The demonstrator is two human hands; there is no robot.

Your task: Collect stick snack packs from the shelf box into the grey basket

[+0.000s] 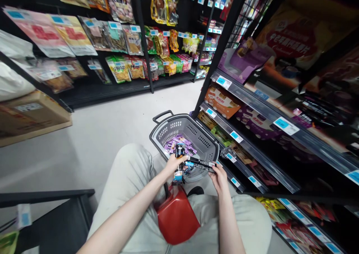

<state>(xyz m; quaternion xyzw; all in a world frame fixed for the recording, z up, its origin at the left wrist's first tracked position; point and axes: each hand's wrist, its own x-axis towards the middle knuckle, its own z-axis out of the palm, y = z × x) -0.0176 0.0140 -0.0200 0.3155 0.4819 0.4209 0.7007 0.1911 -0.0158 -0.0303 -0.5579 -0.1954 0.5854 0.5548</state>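
Observation:
I sit on a red stool (176, 216) in a shop aisle with a grey shopping basket (168, 128) on the floor before my knees. My left hand (174, 163) is closed on one end of a long black strip (200, 165) with blue price tags, and a small dark device sits at that end. My right hand (218, 173) is closed on the strip's other end. The strip hangs level over the basket's near rim. Purple packets (179, 143) lie inside the basket.
Black shelves (252, 108) with snack boxes and blue price labels stand close on my right. More racks of bagged snacks (120, 67) line the far side of the pale floor. A cardboard box (30, 113) lies at the left and a black shelf edge (47, 196) at my lower left.

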